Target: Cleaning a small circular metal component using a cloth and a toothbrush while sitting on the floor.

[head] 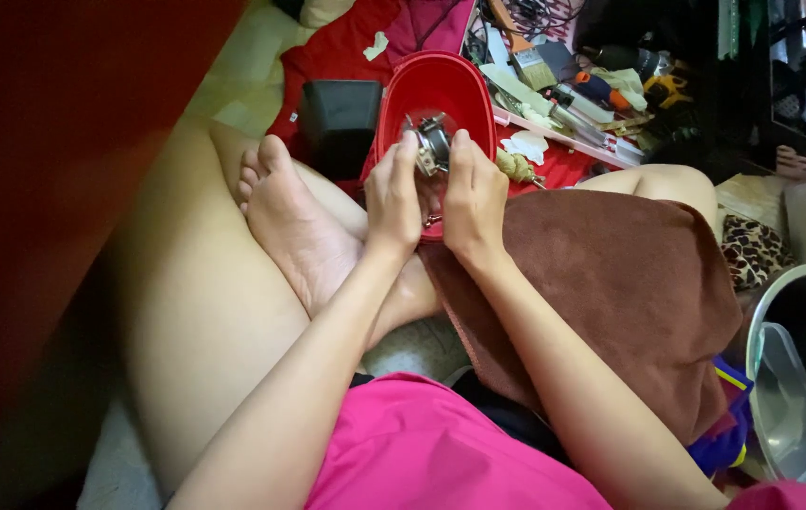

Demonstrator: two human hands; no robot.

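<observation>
Over the lap, near a brown towel [610,283], the left hand [393,203] and right hand [475,200] both grip a small metal part [432,144], fingers closed on it, above a red tub [441,85]; beyond, a cluttered tray [573,142].

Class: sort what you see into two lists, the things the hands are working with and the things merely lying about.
In hand:
left hand
right hand
small metal part, gripped by both
red tub, under the part

Lying about:
brown towel over the knee
black box
paintbrush
clear plastic container
</observation>
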